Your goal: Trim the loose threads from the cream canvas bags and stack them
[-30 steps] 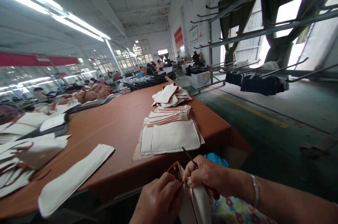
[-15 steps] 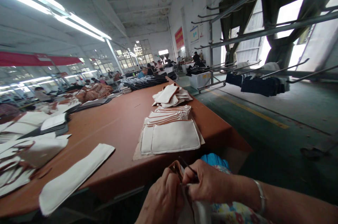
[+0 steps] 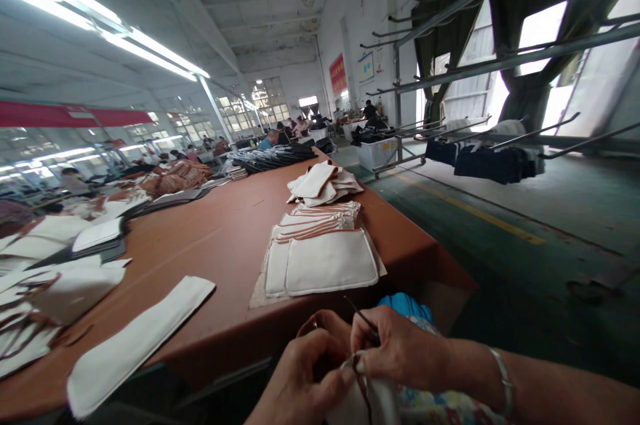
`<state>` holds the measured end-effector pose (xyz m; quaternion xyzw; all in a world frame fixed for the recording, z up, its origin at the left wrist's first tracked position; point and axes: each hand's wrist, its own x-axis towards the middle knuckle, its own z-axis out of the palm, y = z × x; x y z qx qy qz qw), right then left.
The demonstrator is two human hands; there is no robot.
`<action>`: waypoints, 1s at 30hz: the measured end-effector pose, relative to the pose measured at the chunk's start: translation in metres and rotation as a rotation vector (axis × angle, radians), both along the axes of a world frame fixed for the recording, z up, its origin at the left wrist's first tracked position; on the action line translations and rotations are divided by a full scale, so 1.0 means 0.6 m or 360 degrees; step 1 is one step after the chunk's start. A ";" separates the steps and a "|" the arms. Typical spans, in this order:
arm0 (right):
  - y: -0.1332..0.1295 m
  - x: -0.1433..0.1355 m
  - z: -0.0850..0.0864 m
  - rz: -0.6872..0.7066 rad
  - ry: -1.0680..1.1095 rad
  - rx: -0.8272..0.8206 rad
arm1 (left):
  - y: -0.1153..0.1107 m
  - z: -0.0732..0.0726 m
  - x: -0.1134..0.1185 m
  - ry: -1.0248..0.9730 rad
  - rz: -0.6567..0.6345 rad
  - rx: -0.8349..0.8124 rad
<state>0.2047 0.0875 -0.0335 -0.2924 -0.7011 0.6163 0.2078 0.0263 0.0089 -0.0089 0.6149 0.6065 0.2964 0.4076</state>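
Low at the table's front edge, my left hand (image 3: 303,371) pinches a white sewn piece with brown trim (image 3: 383,401) between thumb and fingers. A brown flap (image 3: 327,321) of it curls up behind that hand. My right hand (image 3: 405,348), with a bangle at the wrist, closes around a thin dark tool (image 3: 359,311) whose end sticks up past the fingers; its kind cannot be made out. The right fingertips also press on the piece's seam, close against the left thumb. Just beyond the hands lies a row of overlapping white pouch-like panels (image 3: 330,261) with brown edges.
A brown-covered table (image 3: 220,245) extends forward. On it are a long white panel (image 3: 143,345), a heap of white pieces (image 3: 323,183), more pieces (image 3: 85,285) at left, and dark strips (image 3: 273,157) farther back. A metal rack (image 3: 397,98) stands at right; people work beyond.
My left hand has turned and shifted slightly left, its thumb now showing on the seam. The brown flap stands more open. My right hand keeps the thin tool, its end tilted differently.
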 end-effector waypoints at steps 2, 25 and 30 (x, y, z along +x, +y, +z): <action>-0.002 0.002 0.007 -0.0001 -0.0013 -0.0021 | 0.002 -0.011 0.003 0.0099 0.0046 -0.0034; 0.007 0.017 -0.050 0.0171 0.0194 0.2222 | 0.010 -0.090 -0.012 -0.0792 0.0296 -0.0434; 0.004 0.016 -0.062 0.0210 0.0129 0.2210 | 0.008 -0.089 -0.007 -0.0754 0.0309 -0.0408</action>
